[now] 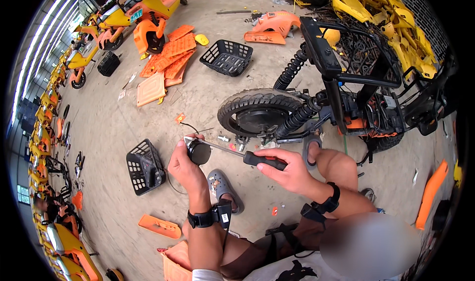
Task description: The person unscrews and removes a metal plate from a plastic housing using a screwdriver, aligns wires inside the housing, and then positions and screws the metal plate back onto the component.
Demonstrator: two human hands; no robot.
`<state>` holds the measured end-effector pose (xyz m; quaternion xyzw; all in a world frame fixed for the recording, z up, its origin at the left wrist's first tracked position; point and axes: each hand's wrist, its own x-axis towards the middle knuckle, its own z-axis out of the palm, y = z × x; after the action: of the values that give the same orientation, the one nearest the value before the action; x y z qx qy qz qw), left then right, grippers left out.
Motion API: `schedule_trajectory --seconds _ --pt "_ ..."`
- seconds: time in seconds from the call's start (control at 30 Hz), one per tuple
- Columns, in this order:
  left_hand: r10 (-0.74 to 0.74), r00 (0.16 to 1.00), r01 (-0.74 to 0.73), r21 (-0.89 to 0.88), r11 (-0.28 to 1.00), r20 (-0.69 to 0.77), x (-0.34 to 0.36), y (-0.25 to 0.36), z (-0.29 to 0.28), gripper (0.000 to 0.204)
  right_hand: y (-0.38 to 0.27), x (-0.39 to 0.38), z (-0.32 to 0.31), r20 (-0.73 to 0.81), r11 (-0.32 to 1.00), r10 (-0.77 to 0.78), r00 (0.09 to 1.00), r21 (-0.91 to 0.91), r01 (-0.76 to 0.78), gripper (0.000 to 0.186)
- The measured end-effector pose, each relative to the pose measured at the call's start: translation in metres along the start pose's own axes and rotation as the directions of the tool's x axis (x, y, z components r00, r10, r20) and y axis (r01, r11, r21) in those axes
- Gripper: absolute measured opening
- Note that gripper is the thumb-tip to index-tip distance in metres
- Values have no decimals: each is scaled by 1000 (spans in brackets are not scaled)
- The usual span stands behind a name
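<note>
My left hand [185, 168] is closed around a round black disc-shaped part [200, 153], held upright with its flat face showing. A thin dark cable runs from behind this part toward a small orange connector [180, 118] on the floor side. In my right hand [293, 172] is a screwdriver [252, 159] with a black and red handle. Its metal shaft points left, and the tip reaches the upper edge of the round part by my left fingertips. Whether the tip is pressed into it I cannot tell.
A stripped scooter frame [329, 58] with its rear wheel [257, 113] stands ahead to the right. Black baskets [146, 167] [226, 57] and orange panels [170, 58] lie on the floor. Yellow parts [403, 23] are heaped at the far right. Scooters [148, 28] line the left.
</note>
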<state>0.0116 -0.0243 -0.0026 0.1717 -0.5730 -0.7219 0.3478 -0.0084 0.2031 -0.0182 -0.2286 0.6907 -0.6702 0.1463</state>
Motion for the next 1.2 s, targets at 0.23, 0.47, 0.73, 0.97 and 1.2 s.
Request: schedule_trajectory --seconds 0.23,0.47,0.73,0.97,1.2 --pt "-70 996 67 -57 996 -48 -5 1 12 35 3 5 -1 -178 963 124 976 259 -75 25" --pt "-12 996 8 36 999 94 -8 -9 5 32 16 18 -22 85 421 629 772 798 -431 30" --pt "47 975 -94 210 973 218 -19 4 17 43 9 14 -35 -18 535 534 845 781 -321 21" --pt "105 968 -161 241 957 228 -16 2 18 39 16 19 -23 -352 876 302 886 470 -112 25" --pt "98 969 -167 306 937 228 -18 -8 11 37 2 15 -36 -218 793 341 914 589 -156 29"
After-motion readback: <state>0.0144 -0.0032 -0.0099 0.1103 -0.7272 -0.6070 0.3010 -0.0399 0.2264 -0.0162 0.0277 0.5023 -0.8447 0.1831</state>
